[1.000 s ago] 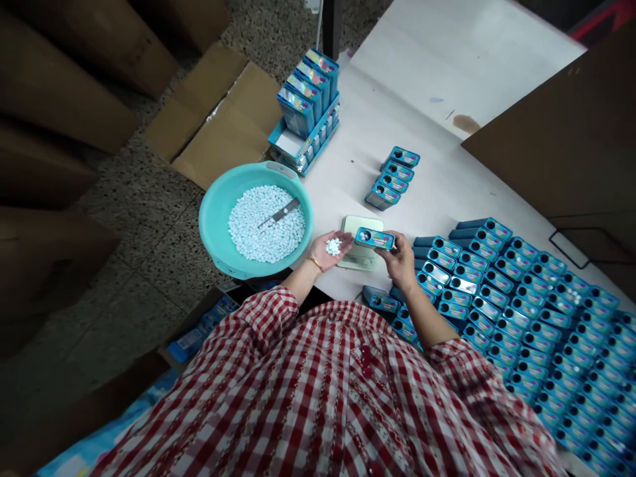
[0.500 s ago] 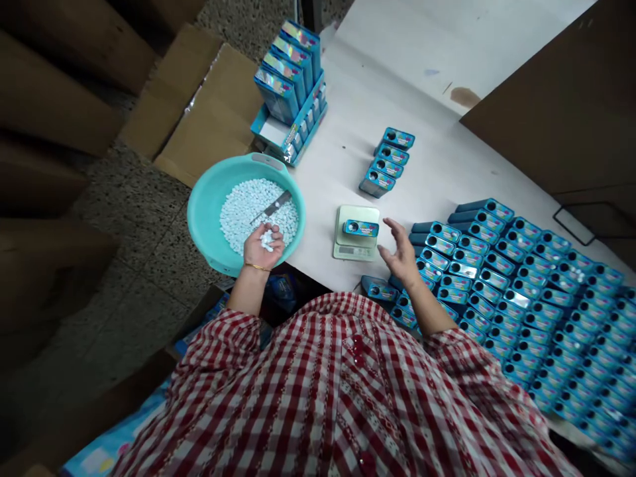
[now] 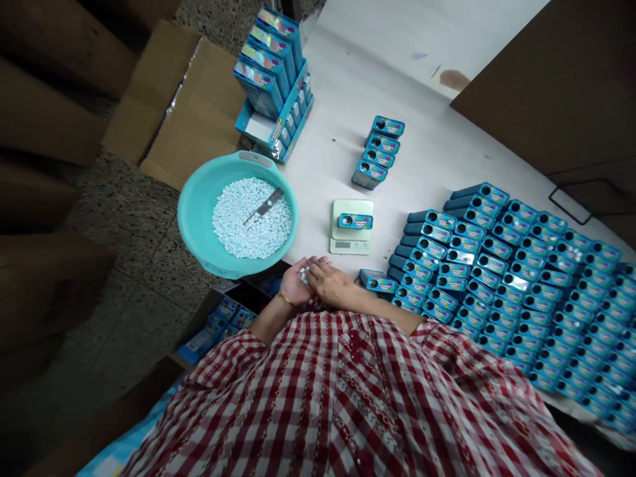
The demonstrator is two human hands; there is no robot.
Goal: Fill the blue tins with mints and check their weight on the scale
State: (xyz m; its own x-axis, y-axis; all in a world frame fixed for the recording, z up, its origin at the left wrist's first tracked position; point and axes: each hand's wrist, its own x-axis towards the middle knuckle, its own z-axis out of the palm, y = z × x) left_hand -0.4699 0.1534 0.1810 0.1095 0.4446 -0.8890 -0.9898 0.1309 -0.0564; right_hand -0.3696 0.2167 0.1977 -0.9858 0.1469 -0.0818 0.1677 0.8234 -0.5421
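My left hand (image 3: 294, 281) is cupped palm up in front of my body, just below the tub, with a few small white pellets (image 3: 304, 274) in it. My right hand (image 3: 328, 279) lies over its fingers, its own fingers bent together onto the palm; what they pinch, if anything, is hidden. Beyond both hands, a blue tin (image 3: 356, 221) with a round hole in its top stands on a pale green kitchen scale (image 3: 350, 246). To the left, a turquoise tub (image 3: 196, 232) holds a heap of white pellets (image 3: 248, 228) and a flat dark tool (image 3: 268, 202).
Several blue tins (image 3: 376, 165) stand in a row behind the scale. Many more tins (image 3: 497, 278) fill the right of the table (image 3: 318, 159). A display carton (image 3: 278, 136) with blue packs is at the back left. Cardboard boxes (image 3: 183, 112) lie on the floor.
My left hand has moved from over the tub toward my body with its pellets. My right hand has left the scale's right side and come onto the left hand.
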